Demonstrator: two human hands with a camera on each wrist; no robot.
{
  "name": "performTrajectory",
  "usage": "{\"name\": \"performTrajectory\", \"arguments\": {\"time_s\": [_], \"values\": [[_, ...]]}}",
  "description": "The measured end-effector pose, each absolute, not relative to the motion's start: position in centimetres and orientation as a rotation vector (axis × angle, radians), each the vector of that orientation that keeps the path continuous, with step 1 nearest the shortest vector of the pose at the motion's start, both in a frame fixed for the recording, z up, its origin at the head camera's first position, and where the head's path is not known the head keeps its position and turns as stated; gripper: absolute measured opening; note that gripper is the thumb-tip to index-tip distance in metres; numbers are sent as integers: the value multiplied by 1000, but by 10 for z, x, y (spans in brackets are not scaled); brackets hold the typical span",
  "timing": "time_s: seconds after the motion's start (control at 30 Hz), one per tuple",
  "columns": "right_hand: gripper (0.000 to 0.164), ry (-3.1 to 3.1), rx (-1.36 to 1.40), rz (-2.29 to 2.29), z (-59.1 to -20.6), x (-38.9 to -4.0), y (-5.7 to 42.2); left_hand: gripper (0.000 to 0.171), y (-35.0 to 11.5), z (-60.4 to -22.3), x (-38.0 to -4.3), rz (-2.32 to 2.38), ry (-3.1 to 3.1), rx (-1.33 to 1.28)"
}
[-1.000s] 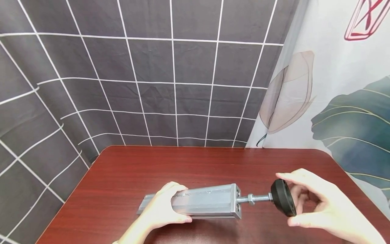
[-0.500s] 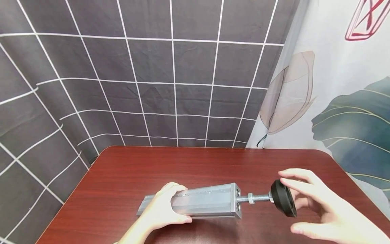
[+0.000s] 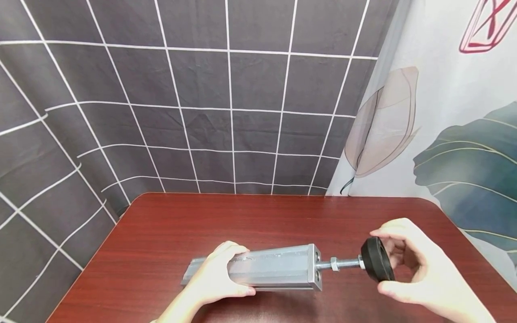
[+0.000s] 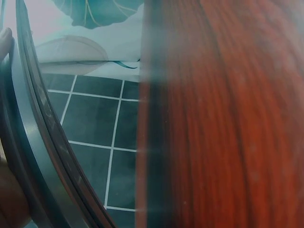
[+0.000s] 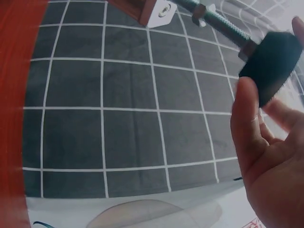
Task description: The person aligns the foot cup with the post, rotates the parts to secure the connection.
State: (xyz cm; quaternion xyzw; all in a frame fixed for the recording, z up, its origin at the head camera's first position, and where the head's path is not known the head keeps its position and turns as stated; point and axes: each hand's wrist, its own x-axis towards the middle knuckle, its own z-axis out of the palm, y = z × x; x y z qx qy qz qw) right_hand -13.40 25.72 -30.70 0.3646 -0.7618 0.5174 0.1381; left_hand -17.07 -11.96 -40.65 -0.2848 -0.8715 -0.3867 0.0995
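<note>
My left hand (image 3: 220,276) grips a silver aluminium profile (image 3: 274,267) across its left half, thumb on the near side. An end plate closes the profile's right end. From it sticks a threaded rod (image 3: 347,263) with a hex nut (image 3: 334,264) partway along. At the rod's tip sits a black leveling foot (image 3: 377,259), tilted, its wide face to the right. My right hand (image 3: 422,269) pinches the foot by its rim, fingertips above and thumb below. The right wrist view shows the thumb against the black foot (image 5: 270,66). In the left wrist view the profile (image 4: 38,128) runs along the left edge.
A reddish-brown wooden table (image 3: 242,220) lies beneath, with rounded far corners. Behind it hangs a dark grey curtain (image 3: 202,80) with a white grid. A white curtain (image 3: 444,98) with leaf prints hangs at the right.
My right hand lets its fingers and thumb spread off the foot half a second ago, then closes them on the rim again. The left hand keeps its hold on the profile.
</note>
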Motion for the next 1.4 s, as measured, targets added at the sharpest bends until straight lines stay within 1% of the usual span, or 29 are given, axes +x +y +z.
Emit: {"name": "performTrajectory", "arguments": {"time_s": [0.13, 0.3, 0.37, 0.47, 0.57, 0.7, 0.77, 0.83, 0.97, 1.03, 1.1, 1.2, 1.4], "values": [[80, -2107, 1283, 1638, -308, -134, 260, 62, -118, -406, -171, -1152, -2579, -818], [73, -2168, 1496, 1524, -307, -130, 269, 62, -119, -406, -172, -1165, -2584, -814], [72, -2261, 1440, 1401, -305, -128, 270, 62, -120, -407, -172, -1169, -2581, -817], [79, -2356, 1255, 1284, -304, -127, 268, 62, -121, -409, -172, -1167, -2575, -815], [82, -2300, 1093, 1343, -307, -129, 260, 62, -121, -410, -173, -1167, -2568, -810], [74, -2215, 922, 1345, -311, -132, 247, 62, -121, -410, -173, -1159, -2572, -794], [72, -2249, 844, 1276, -310, -131, 244, 61, -120, -409, -173, -1152, -2576, -784], [74, -2254, 871, 1316, -309, -129, 244, 62, -119, -409, -174, -1148, -2583, -777], [87, -2225, 1142, 1475, -307, -128, 255, 63, -119, -407, -175, -1167, -2577, -790], [90, -2261, 1224, 1492, -305, -126, 259, 63, -120, -406, -175, -1177, -2575, -800], [90, -2311, 1251, 1463, -303, -123, 261, 63, -121, -406, -176, -1173, -2572, -811], [87, -2359, 1219, 1417, -302, -122, 262, 62, -122, -406, -175, -1163, -2573, -817], [86, -2180, 1245, 1588, -309, -131, 260, 61, -123, -405, -173, -1158, -2574, -819]]}}
